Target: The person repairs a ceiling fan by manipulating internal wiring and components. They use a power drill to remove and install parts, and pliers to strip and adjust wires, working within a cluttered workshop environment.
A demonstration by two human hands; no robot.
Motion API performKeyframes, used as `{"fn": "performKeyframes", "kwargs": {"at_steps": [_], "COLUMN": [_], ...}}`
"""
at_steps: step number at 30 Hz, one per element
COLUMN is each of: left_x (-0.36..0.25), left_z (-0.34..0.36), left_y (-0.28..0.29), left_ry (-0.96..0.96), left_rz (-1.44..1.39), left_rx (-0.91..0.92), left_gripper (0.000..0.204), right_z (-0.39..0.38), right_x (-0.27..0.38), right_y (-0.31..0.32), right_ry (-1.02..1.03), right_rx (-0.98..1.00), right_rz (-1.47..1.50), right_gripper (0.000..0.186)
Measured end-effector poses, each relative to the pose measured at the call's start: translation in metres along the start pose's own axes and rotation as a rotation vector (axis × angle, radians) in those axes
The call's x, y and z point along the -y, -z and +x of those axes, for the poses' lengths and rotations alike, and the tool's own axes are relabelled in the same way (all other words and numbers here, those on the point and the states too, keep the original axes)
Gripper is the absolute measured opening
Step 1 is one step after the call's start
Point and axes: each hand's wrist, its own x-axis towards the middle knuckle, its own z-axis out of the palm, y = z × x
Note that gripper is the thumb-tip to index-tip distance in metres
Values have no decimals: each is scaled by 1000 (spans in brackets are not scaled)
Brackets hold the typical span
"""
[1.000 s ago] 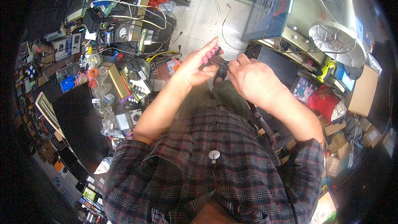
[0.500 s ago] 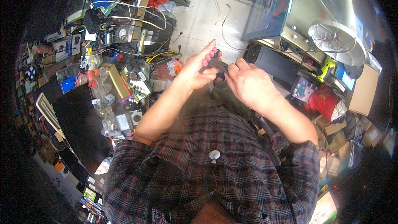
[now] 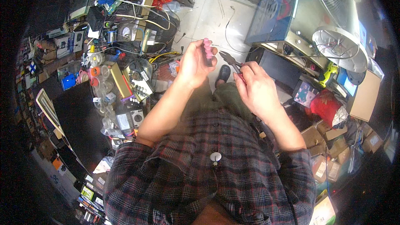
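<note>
Pink knobbed strip (image 3: 208, 49) runs lengthwise forward; dark pliers (image 3: 232, 62) point forward-left.

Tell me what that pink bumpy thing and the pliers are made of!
Pink bumpy thing: perhaps matte plastic or rubber, judging by its evenly coloured, rounded lumps. Pliers: probably dull metal, from the dark head; the red handles look coated, maybe with plastic.

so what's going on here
Someone in a plaid shirt is working with both hands. The left hand holds a pink, knobbly piece, and the right hand grips pliers by the handles. Right now the pliers point toward the left hand but stand apart from the pink piece.
</note>
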Motion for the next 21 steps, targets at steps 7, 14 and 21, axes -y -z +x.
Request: {"fn": "performKeyframes", "kwargs": {"at_steps": [7, 14, 21], "left_x": [4, 13, 18], "left_z": [-6, 4, -1], "left_y": [-1, 0, 4], "left_ry": [-352, -513, -573], "left_rz": [163, 409, 586], "left_rx": [12, 4, 0], "left_gripper": [16, 30, 34], "right_z": [-5, 6, 18], "right_x": [8, 4, 1], "right_y": [3, 2, -1], "right_ry": [-124, -168, -186], "right_rx": [23, 79, 104], "right_rz": [128, 163, 111], "right_gripper": [22, 25, 28]}}
